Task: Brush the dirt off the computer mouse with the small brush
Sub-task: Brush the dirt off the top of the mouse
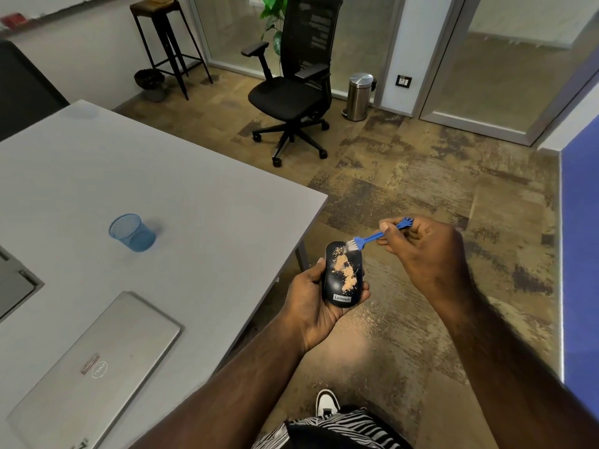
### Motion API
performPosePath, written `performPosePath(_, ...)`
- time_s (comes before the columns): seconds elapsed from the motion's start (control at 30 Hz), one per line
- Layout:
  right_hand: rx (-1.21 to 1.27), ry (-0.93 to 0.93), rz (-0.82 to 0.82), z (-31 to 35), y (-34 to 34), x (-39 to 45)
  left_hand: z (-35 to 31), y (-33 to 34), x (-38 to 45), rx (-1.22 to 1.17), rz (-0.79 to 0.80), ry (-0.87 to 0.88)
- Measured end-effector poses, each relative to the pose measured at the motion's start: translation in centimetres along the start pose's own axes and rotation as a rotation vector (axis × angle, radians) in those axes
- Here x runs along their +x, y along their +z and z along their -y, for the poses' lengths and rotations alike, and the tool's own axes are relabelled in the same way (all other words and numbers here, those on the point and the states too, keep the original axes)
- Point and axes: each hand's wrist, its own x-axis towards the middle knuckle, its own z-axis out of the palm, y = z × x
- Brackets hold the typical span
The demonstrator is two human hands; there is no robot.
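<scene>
A grey table (201,202) fills the left, from 7 to 10 o'clock. On it a blue mesh cup (132,232) stands at 9 o'clock; a closed silver laptop (94,367) lies at 7. An office chair (291,92) stands at 12 o'clock, a steel bin (359,96) just right of it, a stool (168,43) at 11.

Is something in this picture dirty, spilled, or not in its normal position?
Yes. Tan dirt covers the top of the mouse held in the left hand. The blue cup on the table looks tilted.
</scene>
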Motion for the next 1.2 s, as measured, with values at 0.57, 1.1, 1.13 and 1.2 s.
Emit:
performPosePath(0.57,0.024,-0.044,0.018,-0.1,0.4,0.5,0.0,0.1,-0.3,-0.015,0.009,-0.013)
performPosePath(1.1,-0.071,-0.009,0.012,-0.9,-0.4,0.9,0.0,0.0,-0.2,-0.021,0.022,-0.016)
performPosePath(1.13,-0.102,-0.01,0.006,-0.9,-0.4,1.0,0.0,-0.1,-0.2,-0.016,0.021,-0.015)
performPosePath(1.2,-0.101,-0.009,-0.014,-1.0,-0.4,1.0,0.1,-0.2,-0.1,-0.008,0.021,-0.016)
